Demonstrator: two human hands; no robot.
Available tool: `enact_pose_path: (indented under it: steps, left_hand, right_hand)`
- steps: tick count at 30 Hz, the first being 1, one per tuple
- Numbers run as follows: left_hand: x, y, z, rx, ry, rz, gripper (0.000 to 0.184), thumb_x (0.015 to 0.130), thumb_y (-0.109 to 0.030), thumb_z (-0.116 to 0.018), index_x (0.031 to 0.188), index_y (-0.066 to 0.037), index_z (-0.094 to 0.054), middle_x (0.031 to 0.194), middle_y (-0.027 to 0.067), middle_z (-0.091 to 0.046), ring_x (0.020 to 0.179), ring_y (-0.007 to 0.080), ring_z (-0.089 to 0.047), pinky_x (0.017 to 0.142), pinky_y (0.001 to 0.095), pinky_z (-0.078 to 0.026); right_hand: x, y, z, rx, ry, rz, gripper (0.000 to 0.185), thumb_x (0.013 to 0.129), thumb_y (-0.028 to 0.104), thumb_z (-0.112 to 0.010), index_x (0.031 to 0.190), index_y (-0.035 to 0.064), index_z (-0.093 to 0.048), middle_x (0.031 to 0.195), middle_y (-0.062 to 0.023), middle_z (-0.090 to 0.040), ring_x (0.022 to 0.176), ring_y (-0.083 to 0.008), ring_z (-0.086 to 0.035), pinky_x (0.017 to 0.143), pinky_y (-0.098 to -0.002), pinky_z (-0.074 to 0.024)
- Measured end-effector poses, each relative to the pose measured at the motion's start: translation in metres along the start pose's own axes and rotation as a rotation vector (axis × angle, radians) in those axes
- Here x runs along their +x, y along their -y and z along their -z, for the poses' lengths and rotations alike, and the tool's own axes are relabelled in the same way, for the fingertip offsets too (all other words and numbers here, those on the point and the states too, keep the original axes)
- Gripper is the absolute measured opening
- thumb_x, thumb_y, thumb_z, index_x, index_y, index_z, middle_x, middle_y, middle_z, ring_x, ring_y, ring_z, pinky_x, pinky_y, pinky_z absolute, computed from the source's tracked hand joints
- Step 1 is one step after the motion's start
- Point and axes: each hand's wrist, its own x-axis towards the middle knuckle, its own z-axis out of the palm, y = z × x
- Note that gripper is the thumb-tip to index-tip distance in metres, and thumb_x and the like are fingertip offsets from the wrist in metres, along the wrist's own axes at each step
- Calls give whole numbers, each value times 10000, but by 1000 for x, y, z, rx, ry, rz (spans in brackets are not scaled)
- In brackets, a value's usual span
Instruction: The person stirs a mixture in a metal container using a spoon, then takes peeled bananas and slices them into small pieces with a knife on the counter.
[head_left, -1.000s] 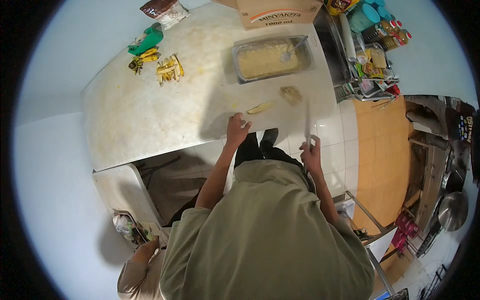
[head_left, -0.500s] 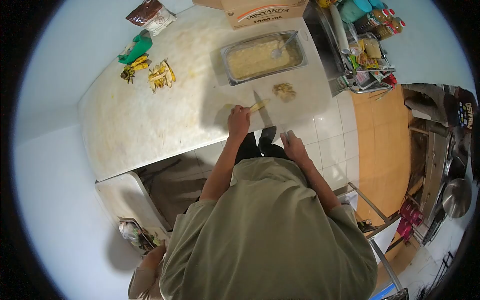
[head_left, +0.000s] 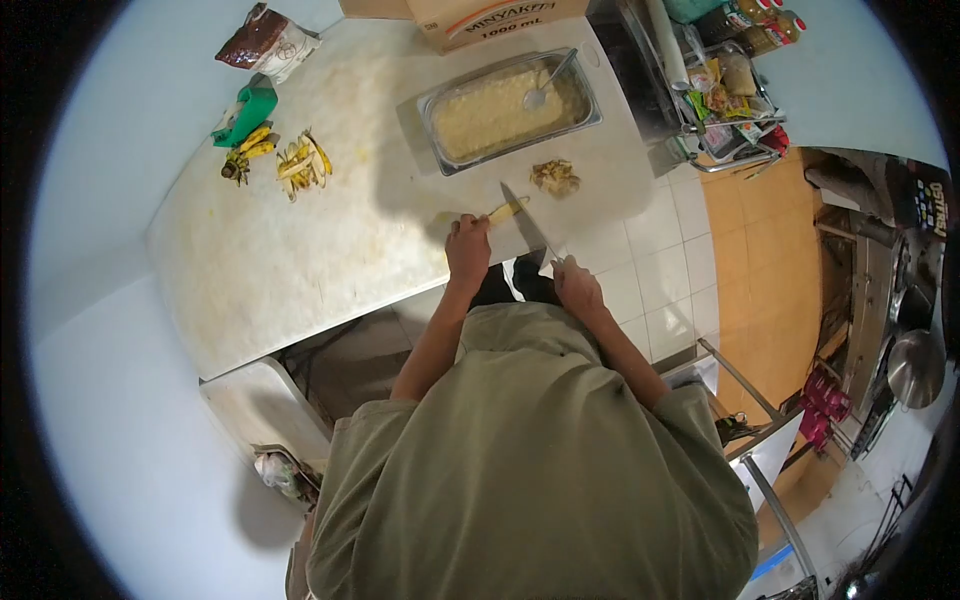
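Note:
My left hand [head_left: 467, 250] is closed on one end of a peeled banana [head_left: 510, 210] lying near the table's front edge. In my right hand [head_left: 578, 288] I grip the handle of a knife [head_left: 528, 222]. Its long blade points up and left, across or just over the banana; whether it touches cannot be made out. Beyond the banana sits a small pile of brownish-yellow pieces [head_left: 555, 177], too small to name surely. Behind it stands a metal pan [head_left: 450, 168] of pale yellow mash, with a spoon [head_left: 536, 98] resting in it.
At the table's left lie banana peels [head_left: 303, 163], a few yellow bananas [head_left: 258, 143], a green bag [head_left: 246, 110] and a brown-and-white packet [head_left: 268, 45]. A cardboard box [head_left: 500, 22] stands behind the pan. Right of the table is a rack of packets [head_left: 735, 95]. Another person's sleeve [head_left: 298, 565] shows lower left.
My right hand has moved forward and left, bringing the knife blade up to the banana. The view has shifted slightly. The other person's hand at lower left is no longer visible.

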Motion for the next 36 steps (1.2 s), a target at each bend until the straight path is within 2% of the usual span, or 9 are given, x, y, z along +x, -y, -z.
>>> enact_pose_path:
  steps: [8, 14, 17, 20, 21, 24, 27, 33, 36]
  left_hand:
    - [-2, 0, -1, 17, -100, -71, 274, 872, -84, -614, 1134, -119, -684, 1009, 70, -573, 961, 288, -586, 805, 411, -517]
    - [-10, -2, -4, 54, -62, -62, 271, 859, -73, -616, 1119, -113, -684, 1009, 66, -569, 949, 279, -583, 786, 410, -519]
    - [-3, -3, 1, 45, -93, -46, 262, 844, -67, -648, 1096, -115, -703, 1004, 76, -575, 953, 293, -580, 792, 415, -524]
    - [-6, -5, -2, 27, -98, -42, 243, 839, -71, -667, 1073, -114, -718, 1006, 80, -581, 950, 301, -578, 794, 415, -527]
    - [-5, -3, -2, 30, -105, -45, 235, 841, -74, -668, 1067, -113, -721, 1008, 79, -582, 949, 301, -577, 794, 414, -526]
    - [-5, -3, -4, 25, -108, -25, 221, 849, -73, -666, 1058, -111, -725, 992, 76, -588, 926, 301, -580, 799, 412, -524]
    - [-2, -1, -5, 24, -120, -58, 166, 853, -62, -666, 999, -101, -734, 954, 74, -593, 898, 300, -582, 792, 408, -522]
    - [-5, -4, -5, 1, -190, -41, 105, 865, -60, -655, 911, -102, -739, 928, 78, -593, 887, 299, -585, 768, 408, -513]
    - [-3, -2, -7, -17, -149, -31, 154, 861, -51, -649, 975, -106, -737, 938, 80, -591, 899, 300, -589, 777, 411, -515]
  right_hand:
    - [-5, 6, -4, 62, -61, 76, 408, 1025, 363, -476, 949, -37, -506, 708, -311, -635, 691, -489, -652, 595, -570, -520]
    - [1, -3, -17, 88, 51, -37, 394, 1023, 354, -475, 954, -32, -518, 759, -325, -639, 752, -504, -644, 656, -580, -522]
    - [-15, -11, 5, 9, 73, -97, 395, 1021, 358, -478, 933, -25, -514, 758, -310, -645, 748, -514, -635, 653, -580, -518]
    - [-2, -12, -3, 25, -45, -13, 375, 1019, 336, -494, 915, -24, -501, 742, -300, -645, 725, -516, -632, 617, -572, -510]
    - [1, -9, -2, 110, -133, 35, 344, 1016, 305, -514, 902, -20, -494, 708, -296, -634, 684, -514, -626, 571, -566, -496]
    - [7, -27, -8, 12, -212, 150, 323, 1014, 285, -528, 899, -15, -491, 677, -295, -619, 661, -511, -621, 544, -567, -488]
    - [-1, -18, 1, 197, -122, 56, 335, 1014, 298, -529, 901, -16, -494, 679, -300, -617, 667, -507, -625, 549, -572, -490]
    - [-10, -1, -7, 131, -41, 69, 409, 1020, 366, -496, 953, -37, -516, 735, -320, -632, 725, -512, -637, 605, -579, -505]
    - [-8, -2, -12, 130, 5, 61, 427, 1023, 378, -482, 965, -43, -522, 756, -327, -635, 746, -515, -637, 620, -583, -506]
